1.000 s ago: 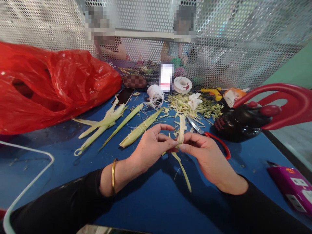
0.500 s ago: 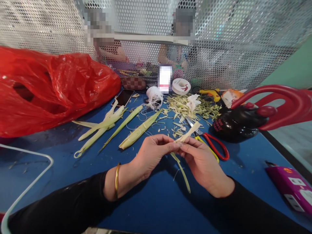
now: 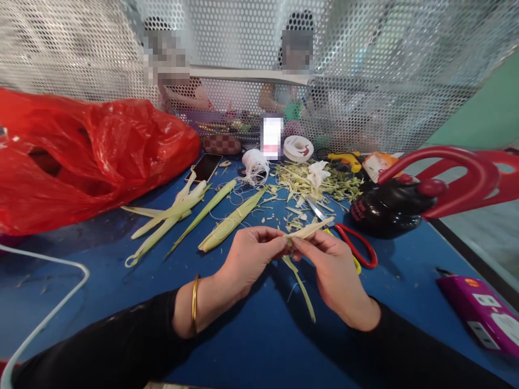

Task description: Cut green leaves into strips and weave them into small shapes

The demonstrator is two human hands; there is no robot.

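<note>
Between both hands, at the middle of the view, is a pale folded corn husk strip (image 3: 315, 229). My left hand (image 3: 249, 262) pinches its near end between thumb and fingertips. With thumb and forefinger, my right hand (image 3: 334, 275) grips the same strip just beside the left fingertips. A thin green husk tail (image 3: 302, 292) with a fine thread hangs below the fingers. Beyond the right hand lie scissors (image 3: 363, 251) with red and yellow handles, partly covered by it. Left of the hands rest a thread-wrapped husk bundle (image 3: 231, 222), a narrow husk (image 3: 203, 212) and loose husks (image 3: 168, 219).
A red plastic bag (image 3: 121, 146) fills the left, near a white cable (image 3: 48, 254). Husk scraps (image 3: 295, 175), white thread (image 3: 255, 166), a ribbon spool (image 3: 299, 148) and phones (image 3: 206, 166) lie behind. A black pot with red handle (image 3: 383, 216) and purple power strip (image 3: 482, 310) stand right.
The husk strip's far end has tipped lower and to the right between my fingers. Both hands keep their pinch; the whole view has shifted slightly.
</note>
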